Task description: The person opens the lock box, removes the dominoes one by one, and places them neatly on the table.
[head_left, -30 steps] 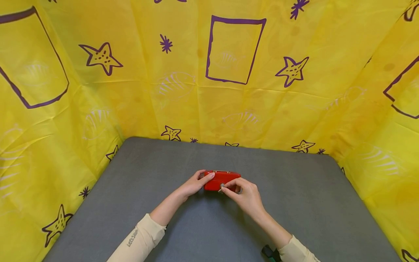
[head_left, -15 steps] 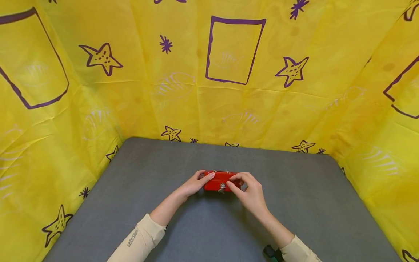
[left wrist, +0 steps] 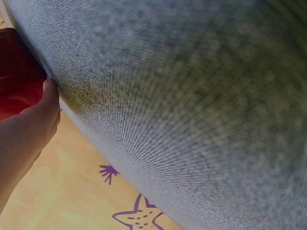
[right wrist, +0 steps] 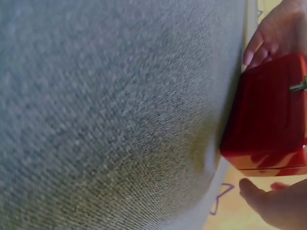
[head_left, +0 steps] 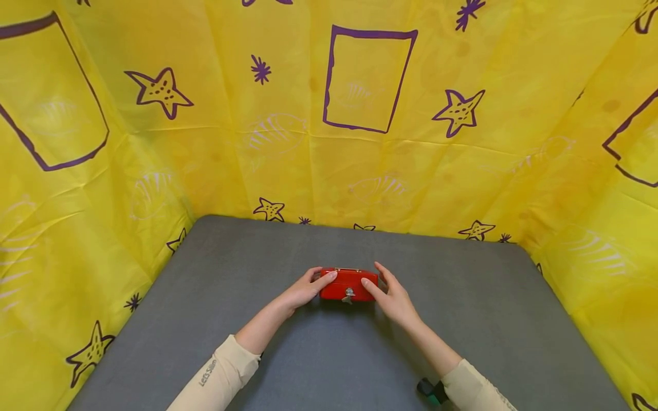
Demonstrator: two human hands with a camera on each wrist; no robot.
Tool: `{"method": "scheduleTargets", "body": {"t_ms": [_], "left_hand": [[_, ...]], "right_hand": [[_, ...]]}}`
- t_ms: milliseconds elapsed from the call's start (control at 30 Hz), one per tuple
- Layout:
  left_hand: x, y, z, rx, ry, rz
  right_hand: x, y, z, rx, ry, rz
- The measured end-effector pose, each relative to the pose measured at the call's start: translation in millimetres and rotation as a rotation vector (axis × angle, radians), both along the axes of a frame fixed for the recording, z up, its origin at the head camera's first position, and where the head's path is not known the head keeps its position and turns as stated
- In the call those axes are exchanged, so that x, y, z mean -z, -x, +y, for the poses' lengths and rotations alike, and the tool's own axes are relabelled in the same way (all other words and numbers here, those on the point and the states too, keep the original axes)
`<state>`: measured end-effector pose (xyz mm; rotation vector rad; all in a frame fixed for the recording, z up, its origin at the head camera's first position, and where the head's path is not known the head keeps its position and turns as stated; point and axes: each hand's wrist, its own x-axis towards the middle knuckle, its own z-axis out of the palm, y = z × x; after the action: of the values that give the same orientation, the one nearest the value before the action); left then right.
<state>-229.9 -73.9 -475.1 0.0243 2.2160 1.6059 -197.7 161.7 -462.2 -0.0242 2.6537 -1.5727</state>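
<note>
A small red metal cash box (head_left: 339, 288) stands on the grey table, with a thin handle (head_left: 348, 269) on its top. A silver key (head_left: 348, 295) sits at the lock on its front. My left hand (head_left: 302, 291) grips the box's left end, thumb on the front and fingers round the side and back. To the right, my right hand (head_left: 396, 301) is spread around the right end, its thumb in front and index finger behind. In the right wrist view, a gap shows between the right hand (right wrist: 278, 203) and the red box (right wrist: 266, 112).
The grey tabletop (head_left: 247, 257) extends around the box. Yellow cloth walls (head_left: 288, 165) with purple starfish drawings enclose the back and sides. A dark device (head_left: 430, 390) is strapped near the right sleeve.
My right hand has let go of the key, moved right and spread its fingers around the box's right end. The key stays at the lock. My left hand and the cash box have not moved.
</note>
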Motion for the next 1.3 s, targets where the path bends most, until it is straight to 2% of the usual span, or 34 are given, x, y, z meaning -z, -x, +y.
{"method": "scheduleTargets", "body": {"t_ms": [233,600,900,1300], "left_hand": [[-2.2,-1.0,0.4,0.009,-0.001,0.005],[-3.7,-2.4,-2.5,0.034,0.002,0.002],[-1.1,-4.7,-5.4,0.051,0.016,0.014],[-3.5,-7.7,-8.5,0.074,-0.048,0.023]], "right_hand": [[4.5,5.1,1.8,-0.035,-0.008,-0.062],[4.7,7.3,7.5,-0.069,0.009,-0.055],[9.0,5.0,9.8,-0.079,-0.022,-0.041],[7.8,0.6,12.7,-0.101,-0.045,-0.035]]}}
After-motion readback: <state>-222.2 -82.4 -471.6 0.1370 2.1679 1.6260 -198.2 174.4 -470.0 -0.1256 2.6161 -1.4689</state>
